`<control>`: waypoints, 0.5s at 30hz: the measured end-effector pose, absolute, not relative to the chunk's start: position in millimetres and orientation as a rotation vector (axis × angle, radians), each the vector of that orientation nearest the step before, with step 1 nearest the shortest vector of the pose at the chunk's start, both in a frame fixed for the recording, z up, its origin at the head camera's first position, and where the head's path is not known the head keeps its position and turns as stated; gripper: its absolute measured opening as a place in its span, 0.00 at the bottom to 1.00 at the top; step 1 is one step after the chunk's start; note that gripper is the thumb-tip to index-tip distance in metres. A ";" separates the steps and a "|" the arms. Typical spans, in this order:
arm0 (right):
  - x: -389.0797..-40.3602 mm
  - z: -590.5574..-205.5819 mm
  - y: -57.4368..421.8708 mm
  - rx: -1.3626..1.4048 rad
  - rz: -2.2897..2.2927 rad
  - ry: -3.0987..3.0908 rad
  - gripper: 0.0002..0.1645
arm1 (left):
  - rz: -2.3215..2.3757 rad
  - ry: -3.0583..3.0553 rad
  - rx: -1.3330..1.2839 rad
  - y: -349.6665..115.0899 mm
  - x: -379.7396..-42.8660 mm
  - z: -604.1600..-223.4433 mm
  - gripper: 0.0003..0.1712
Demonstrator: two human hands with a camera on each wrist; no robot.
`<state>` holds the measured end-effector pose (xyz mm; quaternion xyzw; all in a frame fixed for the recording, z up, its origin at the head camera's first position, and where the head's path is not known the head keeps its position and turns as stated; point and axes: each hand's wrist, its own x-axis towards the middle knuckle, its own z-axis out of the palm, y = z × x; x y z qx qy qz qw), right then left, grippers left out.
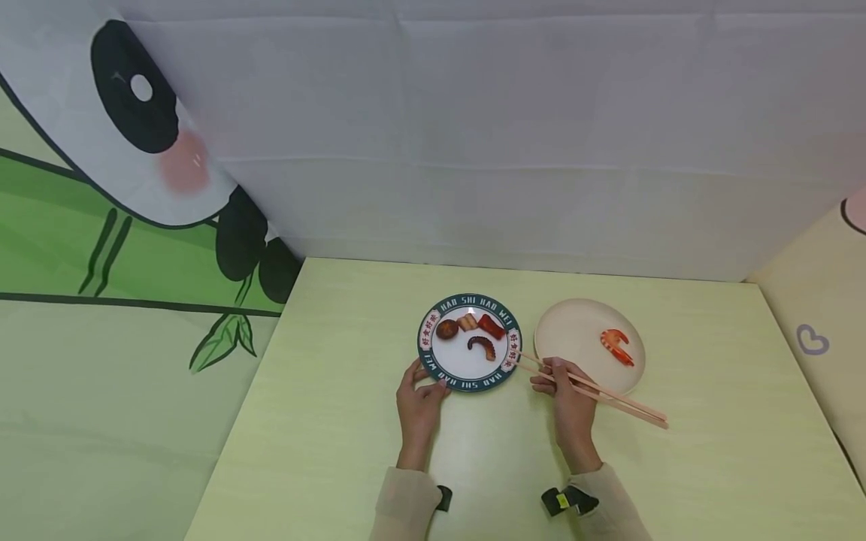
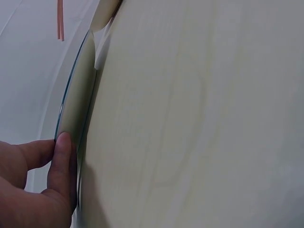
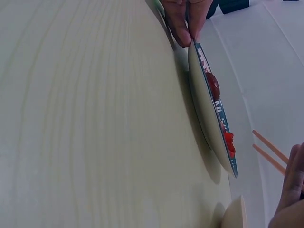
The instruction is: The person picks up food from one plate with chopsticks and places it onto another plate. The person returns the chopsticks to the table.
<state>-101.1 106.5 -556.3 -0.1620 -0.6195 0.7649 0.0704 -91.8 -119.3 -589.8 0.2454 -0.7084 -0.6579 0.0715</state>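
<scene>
My left hand [image 1: 419, 409] pinches the near left rim of a round plate [image 1: 473, 387] with a dark green lettered border. On it lie a brown mushroom [image 1: 446, 329], a pale layered piece [image 1: 467, 322], a red chunk [image 1: 491, 326] and a curled brown piece like a tentacle [image 1: 490, 352]. My right hand [image 1: 573, 412] grips a pair of wooden chopsticks [image 1: 636, 410], their tips over the plate's right border with nothing between them. An orange shrimp [image 1: 614, 347] rests on a beige plate [image 1: 568, 330] just behind the right hand. In the right wrist view the bordered plate [image 3: 202, 104] sits close over the table.
The pale yellow-green table [image 1: 325, 421] ends at the back against a white cloth wall [image 1: 473, 150]. A cartoon print [image 1: 135, 248] covers the left side, and a cream panel with a heart [image 1: 812, 340] stands on the right. Dark wrist straps [image 1: 570, 500] circle both sleeves.
</scene>
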 end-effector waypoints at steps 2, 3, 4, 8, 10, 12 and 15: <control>-101.7 -557.0 105.7 -0.479 2.308 -1.860 0.23 | -1.975 -2.131 0.743 -119.5 -92.4 -590.0 0.39; -102.0 -557.3 105.4 -0.476 2.313 -1.858 0.23 | -1.975 -2.132 0.743 -119.6 -92.5 -590.6 0.39; -102.2 -557.5 105.2 -0.476 2.317 -1.854 0.23 | -1.976 -2.132 0.744 -119.7 -92.7 -590.9 0.39; -103.2 -558.7 103.7 -0.475 2.323 -1.827 0.23 | -1.978 -2.133 0.748 -119.9 -93.3 -592.5 0.39; -104.0 -559.2 102.5 -0.476 2.322 -1.819 0.23 | -1.980 -2.129 0.746 -119.9 -93.3 -592.5 0.39; -104.6 -559.1 100.9 -0.476 2.322 -1.812 0.23 | -1.979 -2.126 0.747 -119.8 -93.1 -592.1 0.39; -105.1 -559.1 98.6 -0.478 2.323 -1.816 0.22 | -1.975 -2.127 0.753 -119.8 -92.8 -591.6 0.39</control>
